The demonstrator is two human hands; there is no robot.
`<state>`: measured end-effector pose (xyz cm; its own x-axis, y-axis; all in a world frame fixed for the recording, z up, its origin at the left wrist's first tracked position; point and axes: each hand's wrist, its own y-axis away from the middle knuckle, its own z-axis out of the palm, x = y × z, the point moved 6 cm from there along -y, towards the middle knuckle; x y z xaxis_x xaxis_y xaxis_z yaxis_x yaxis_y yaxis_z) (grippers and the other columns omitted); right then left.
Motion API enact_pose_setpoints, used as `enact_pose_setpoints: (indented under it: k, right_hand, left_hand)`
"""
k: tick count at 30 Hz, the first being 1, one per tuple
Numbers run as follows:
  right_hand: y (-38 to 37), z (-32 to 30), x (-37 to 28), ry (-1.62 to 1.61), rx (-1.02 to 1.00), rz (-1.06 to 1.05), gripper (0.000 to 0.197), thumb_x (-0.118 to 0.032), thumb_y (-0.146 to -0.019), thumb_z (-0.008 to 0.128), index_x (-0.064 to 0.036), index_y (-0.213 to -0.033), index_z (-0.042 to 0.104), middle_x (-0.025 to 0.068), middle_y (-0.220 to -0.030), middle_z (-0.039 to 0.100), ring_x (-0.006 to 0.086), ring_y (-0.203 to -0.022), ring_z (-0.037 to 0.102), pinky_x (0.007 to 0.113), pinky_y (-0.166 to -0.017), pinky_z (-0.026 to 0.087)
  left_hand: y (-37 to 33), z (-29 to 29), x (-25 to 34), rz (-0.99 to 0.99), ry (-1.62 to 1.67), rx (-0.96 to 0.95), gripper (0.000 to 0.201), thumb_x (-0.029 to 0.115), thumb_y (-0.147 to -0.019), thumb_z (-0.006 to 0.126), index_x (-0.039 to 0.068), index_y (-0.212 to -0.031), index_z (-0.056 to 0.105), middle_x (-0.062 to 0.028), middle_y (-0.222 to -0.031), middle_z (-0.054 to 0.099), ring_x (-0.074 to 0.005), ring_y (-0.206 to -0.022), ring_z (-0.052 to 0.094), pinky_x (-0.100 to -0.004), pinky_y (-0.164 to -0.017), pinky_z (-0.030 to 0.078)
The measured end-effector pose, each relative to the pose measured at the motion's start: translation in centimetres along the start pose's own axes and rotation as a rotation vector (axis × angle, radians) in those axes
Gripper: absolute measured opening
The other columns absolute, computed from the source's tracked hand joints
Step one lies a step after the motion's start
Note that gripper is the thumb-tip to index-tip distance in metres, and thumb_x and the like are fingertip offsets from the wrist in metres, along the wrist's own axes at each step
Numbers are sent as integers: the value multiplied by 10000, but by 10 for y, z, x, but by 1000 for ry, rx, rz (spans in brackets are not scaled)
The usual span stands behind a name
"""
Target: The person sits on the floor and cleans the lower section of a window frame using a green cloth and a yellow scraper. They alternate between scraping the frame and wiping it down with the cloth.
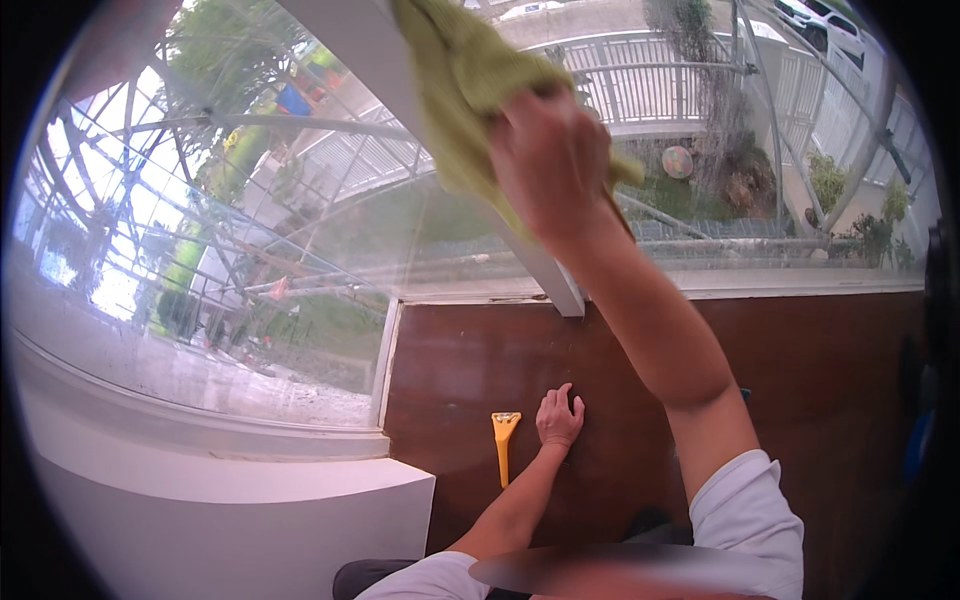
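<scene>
My right hand (pixel 555 165) is closed around a yellow-green cloth (pixel 445 130), raised high in front of the window. The cloth hangs across the white upright window post (pixel 375 62) and overlaps the glass on its right; whether it presses on either cannot be made out. Lower down, my left hand (pixel 559 418) lies on the brown wooden surface (pixel 480 350), fingers stretched and holding nothing. Just left of that hand, apart from it, is a yellow scraper (pixel 504 440) with its wide head pointing away from me.
Window glass (pixel 330 220) spans the left and far sides. A white ledge (pixel 230 485) juts in at lower left. Outside are metal scaffold poles (pixel 670 68), a white fence (pixel 640 88), a ball (pixel 678 161) and plants. A small teal thing (pixel 745 394) shows beside my right arm.
</scene>
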<state>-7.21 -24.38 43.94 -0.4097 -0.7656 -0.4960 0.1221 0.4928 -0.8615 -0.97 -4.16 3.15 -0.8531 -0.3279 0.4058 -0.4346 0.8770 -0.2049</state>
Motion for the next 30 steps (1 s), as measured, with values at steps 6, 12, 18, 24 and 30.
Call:
enact_pose_setpoints:
  k: [6,12,18,24,30]
  right_hand:
    - [-55,-10,-5,-91,238,-22,57,-84,-749,587,-60,-723,631,188,-683,603,355,-613,601,430,-594,481]
    - [33,-6,33,140,-58,-42,67,-142,-723,633,-106,-779,624,126,-701,585,307,-627,619,410,-559,508]
    - [150,-9,89,168,-241,-26,136,-67,-684,629,-84,-819,621,133,-674,549,313,-571,572,413,-508,468]
    - [252,-7,134,184,-335,40,137,-59,-698,600,-64,-833,624,142,-681,554,312,-558,569,397,-501,481]
    - [296,-21,162,352,-635,75,45,-92,-723,585,-69,-746,617,124,-657,568,291,-555,592,364,-475,492]
  left_hand:
    - [-1,-1,0,7,11,3,284,260,-817,562,123,-1066,569,-82,-887,549,-261,-817,568,-376,-709,490]
    - [-1,-1,-1,-12,36,2,271,243,-821,561,127,-1065,573,-83,-879,549,-261,-811,569,-376,-709,490]
    - [-1,-1,2,5,13,11,278,239,-817,574,126,-1071,568,-82,-871,543,-259,-810,565,-371,-717,485]
    - [-2,-1,3,7,-13,-14,276,222,-812,585,123,-1069,564,-83,-856,532,-261,-794,559,-370,-695,479]
    - [-3,-1,2,15,-10,-8,268,213,-811,586,122,-1062,561,-78,-851,532,-259,-784,559,-374,-681,477]
